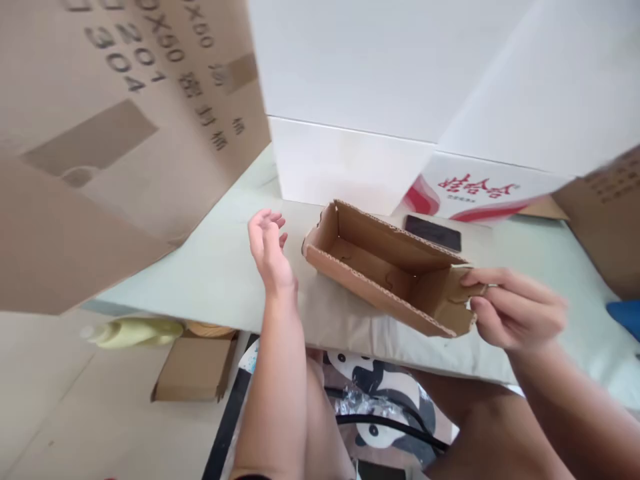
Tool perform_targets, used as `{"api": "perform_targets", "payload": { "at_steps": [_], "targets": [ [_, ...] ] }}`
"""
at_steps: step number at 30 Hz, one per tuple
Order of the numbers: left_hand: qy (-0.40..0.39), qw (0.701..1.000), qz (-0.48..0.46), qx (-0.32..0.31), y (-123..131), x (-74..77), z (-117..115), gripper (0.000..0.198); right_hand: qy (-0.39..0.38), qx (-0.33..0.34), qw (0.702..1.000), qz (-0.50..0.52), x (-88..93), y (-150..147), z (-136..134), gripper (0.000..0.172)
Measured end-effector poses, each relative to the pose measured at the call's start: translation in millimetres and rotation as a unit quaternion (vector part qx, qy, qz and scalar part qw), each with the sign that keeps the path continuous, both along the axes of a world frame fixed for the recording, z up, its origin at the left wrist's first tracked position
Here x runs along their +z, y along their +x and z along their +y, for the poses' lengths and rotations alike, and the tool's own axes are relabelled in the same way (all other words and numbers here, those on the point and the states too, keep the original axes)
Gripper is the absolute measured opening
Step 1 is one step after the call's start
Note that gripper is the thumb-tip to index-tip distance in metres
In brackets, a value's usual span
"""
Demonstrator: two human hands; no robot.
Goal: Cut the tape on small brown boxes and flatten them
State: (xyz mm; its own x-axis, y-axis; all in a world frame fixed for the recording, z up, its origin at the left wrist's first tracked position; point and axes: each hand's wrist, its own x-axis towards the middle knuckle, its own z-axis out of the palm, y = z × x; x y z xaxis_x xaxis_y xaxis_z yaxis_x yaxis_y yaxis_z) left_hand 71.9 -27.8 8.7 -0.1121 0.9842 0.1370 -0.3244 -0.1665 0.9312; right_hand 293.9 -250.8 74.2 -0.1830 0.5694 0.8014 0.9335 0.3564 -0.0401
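A small open corrugated cardboard box [385,267] rests tilted on the pale table [210,273]. My right hand [515,310] pinches the box's near right end flap between thumb and fingers. My left hand [269,250] hovers just left of the box, fingers apart and curled slightly, touching nothing. The box's inside shows a jigsaw-cut bottom and holds nothing.
A big brown carton with printed numbers [115,133] leans at the left. White boxes [360,100] stand behind, one with red lettering [475,190]. A black phone [433,233] lies behind the small box. A flat cardboard piece [193,367] and yellowish item [135,331] lie on the floor.
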Motion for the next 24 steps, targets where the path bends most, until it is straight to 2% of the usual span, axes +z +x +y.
{"api": "perform_targets", "payload": {
  "at_steps": [2, 5, 7, 10, 12, 16, 21, 24],
  "targets": [
    [0.043, 0.997, 0.014, -0.064, 23.8, 3.4, -10.2, 0.04, 0.014, -0.028, 0.999, 0.017, -10.1, 10.0, -20.4, 0.024],
    [0.112, 0.985, 0.055, -0.117, 54.3, 5.6, -26.1, 0.04, 0.013, -0.05, 0.995, 0.08, -25.0, 21.6, -33.2, 0.026],
    [0.135, 0.979, 0.081, -0.131, 69.6, 5.4, -34.2, 0.039, 0.005, -0.06, 0.989, 0.132, -33.8, 28.8, -36.6, 0.024],
    [0.134, 0.98, 0.089, -0.117, 85.0, 4.4, -41.6, 0.038, -0.022, -0.05, 0.98, 0.192, -45.2, 40.5, -42.1, 0.022],
    [0.119, 0.98, 0.072, -0.139, 91.4, 4.1, -45.7, 0.041, -0.037, -0.036, 0.974, 0.22, -52.8, 47.8, -47.8, 0.023],
    [0.113, 0.962, 0.059, -0.241, 98.7, 5.2, -57.1, 0.054, -0.029, -0.033, 0.958, 0.284, -70.4, 56.4, -60.3, 0.027],
    [0.148, 0.951, 0.145, -0.23, 101.6, 7.1, -68.1, 0.062, -0.008, -0.035, 0.943, 0.332, -90.7, 54.6, -65.7, 0.022],
    [0.15, 0.948, 0.16, -0.231, 100.0, 7.0, -69.6, 0.066, 0.002, -0.071, 0.944, 0.323, -95.2, 49.3, -63.1, 0.018]
  ]
}}
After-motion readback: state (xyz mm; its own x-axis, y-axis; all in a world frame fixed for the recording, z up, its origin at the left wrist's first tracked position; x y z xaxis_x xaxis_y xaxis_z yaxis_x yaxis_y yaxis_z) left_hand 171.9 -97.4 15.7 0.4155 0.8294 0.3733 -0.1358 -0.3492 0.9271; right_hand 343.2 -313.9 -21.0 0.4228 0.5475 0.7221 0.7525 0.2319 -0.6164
